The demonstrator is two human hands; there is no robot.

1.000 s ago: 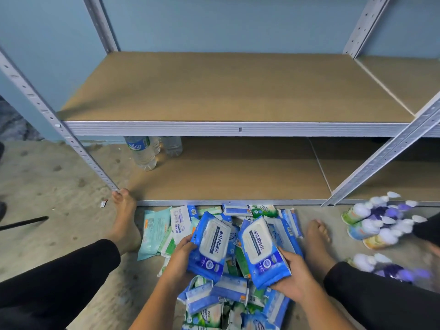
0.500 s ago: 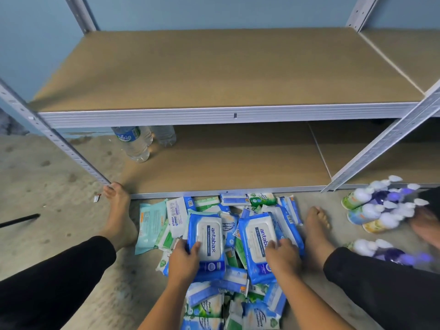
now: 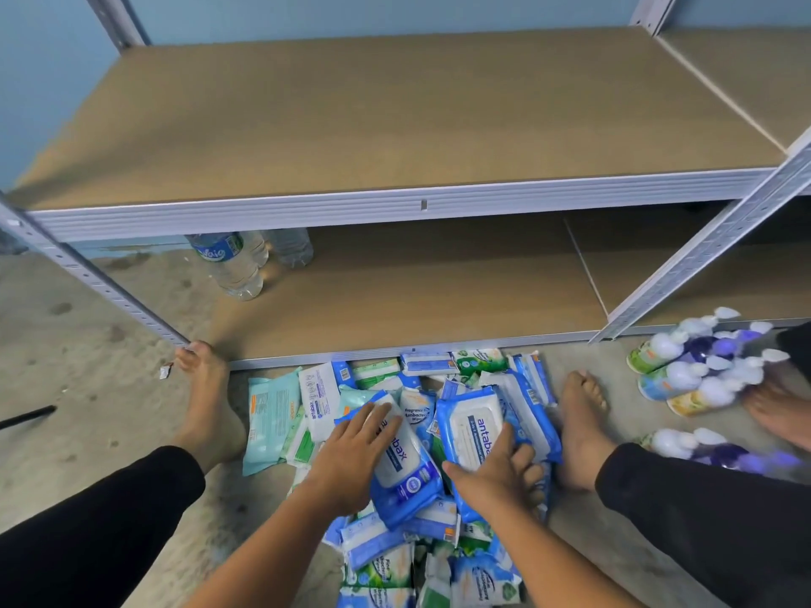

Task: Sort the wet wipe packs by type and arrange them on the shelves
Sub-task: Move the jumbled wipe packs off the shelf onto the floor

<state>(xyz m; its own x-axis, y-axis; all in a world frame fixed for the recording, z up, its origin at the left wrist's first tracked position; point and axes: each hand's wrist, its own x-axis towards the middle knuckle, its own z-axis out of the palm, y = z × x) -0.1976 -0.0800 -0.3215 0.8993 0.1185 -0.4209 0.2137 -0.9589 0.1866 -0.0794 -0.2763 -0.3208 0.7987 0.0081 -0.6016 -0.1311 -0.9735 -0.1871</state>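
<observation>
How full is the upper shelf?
Empty, as far as visible: the upper shelf shows only bare board, and the packs lie piled on the floor.

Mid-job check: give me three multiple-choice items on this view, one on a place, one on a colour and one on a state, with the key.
1. Where does the heap of wet wipe packs lie?
A) on the upper board
B) on the concrete floor in front of the lower shelf
C) in a cardboard box

2. What colour is the soft plastic pack with the white lid under the left hand?
A) red
B) blue
C) black

3. How is the clear plastic water bottle with the blue label placed?
A) upright
B) on its side
C) crushed flat

Key:
1 B, the heap rests on the grey floor before the shelf's front edge.
2 B, blue wrapper shows round the white lid.
3 A, its body stands vertical.
</observation>
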